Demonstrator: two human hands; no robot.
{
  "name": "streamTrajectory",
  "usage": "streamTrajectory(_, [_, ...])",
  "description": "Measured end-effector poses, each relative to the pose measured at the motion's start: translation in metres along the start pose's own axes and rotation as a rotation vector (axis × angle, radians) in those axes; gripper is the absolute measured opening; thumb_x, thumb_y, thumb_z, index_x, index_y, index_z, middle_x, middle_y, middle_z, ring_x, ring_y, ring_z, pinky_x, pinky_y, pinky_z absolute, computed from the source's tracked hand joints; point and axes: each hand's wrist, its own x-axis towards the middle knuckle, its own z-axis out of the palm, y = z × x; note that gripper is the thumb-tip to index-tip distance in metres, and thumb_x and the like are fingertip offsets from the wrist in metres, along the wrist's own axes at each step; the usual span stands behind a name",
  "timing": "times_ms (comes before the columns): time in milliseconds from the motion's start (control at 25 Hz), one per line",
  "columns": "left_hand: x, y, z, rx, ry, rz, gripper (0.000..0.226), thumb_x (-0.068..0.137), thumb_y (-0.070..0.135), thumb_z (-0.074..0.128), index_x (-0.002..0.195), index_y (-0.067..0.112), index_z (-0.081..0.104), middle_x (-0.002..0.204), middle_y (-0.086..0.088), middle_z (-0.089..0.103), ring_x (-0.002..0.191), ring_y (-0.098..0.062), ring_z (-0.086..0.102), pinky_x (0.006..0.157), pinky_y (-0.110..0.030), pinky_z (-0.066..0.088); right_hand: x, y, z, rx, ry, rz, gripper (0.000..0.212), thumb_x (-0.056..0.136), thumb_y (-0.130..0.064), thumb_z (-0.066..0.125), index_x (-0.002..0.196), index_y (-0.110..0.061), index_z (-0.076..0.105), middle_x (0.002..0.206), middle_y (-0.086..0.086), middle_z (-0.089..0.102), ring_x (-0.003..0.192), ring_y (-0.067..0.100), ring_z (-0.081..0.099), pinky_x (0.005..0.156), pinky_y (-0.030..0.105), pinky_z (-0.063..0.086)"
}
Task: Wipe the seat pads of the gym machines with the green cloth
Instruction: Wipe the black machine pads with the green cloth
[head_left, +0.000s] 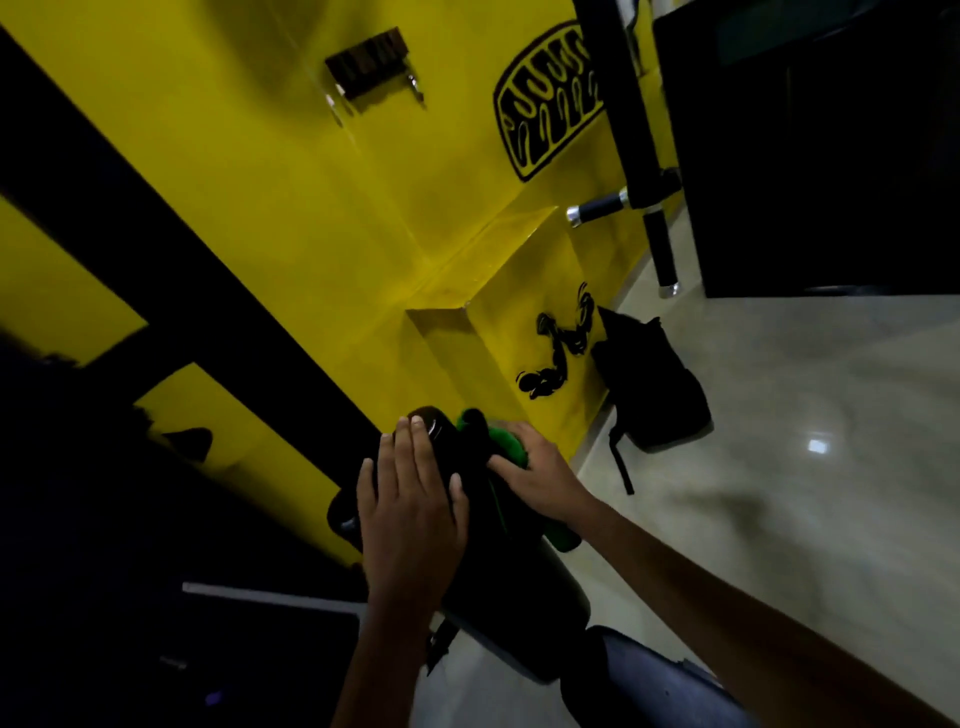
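While the left hand (410, 499) lies flat with fingers spread on the black seat pad (498, 577), the right hand (540, 475) grips the green cloth (506, 441) against the pad's far end, near a black backpack (652, 387) on the floor.

The seat pad (498, 566) is black and padded, running slantwise from near the yellow wall down toward the camera, its surface dim in the low light. The green cloth (506, 441) lies bunched at the pad's far end, a bright green fold showing there, with a darker strip of it trailing along the pad's right edge to a small green corner lower down.
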Motion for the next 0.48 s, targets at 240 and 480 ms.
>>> streamTrajectory(240, [-0.005,0.007,0.020,0.146,0.159,-0.053,0.059,0.093,0.034,0.040,0.141,0.000,0.036,0.141,-0.017,0.047,0.127,-0.033,0.047,0.101,-0.045,0.032,0.022,-0.015,-0.011,-0.010,-0.115,-0.016,0.032,0.094,-0.017,0.055,0.125,-0.011,0.056,0.118,0.011,0.058,0.107,0.021,0.054,0.086,0.029,0.042])
streamTrajectory(480, [-0.005,0.008,0.026,0.165,0.189,-0.069,0.062,0.091,0.036,0.044,0.143,0.003,0.035,0.142,-0.015,0.047,0.128,-0.030,0.045,0.102,-0.043,0.032,0.005,0.033,-0.003,0.038,-0.142,0.152,0.034,0.094,-0.015,0.055,0.128,-0.013,0.052,0.117,0.008,0.055,0.113,0.022,0.053,0.088,0.028,0.043])
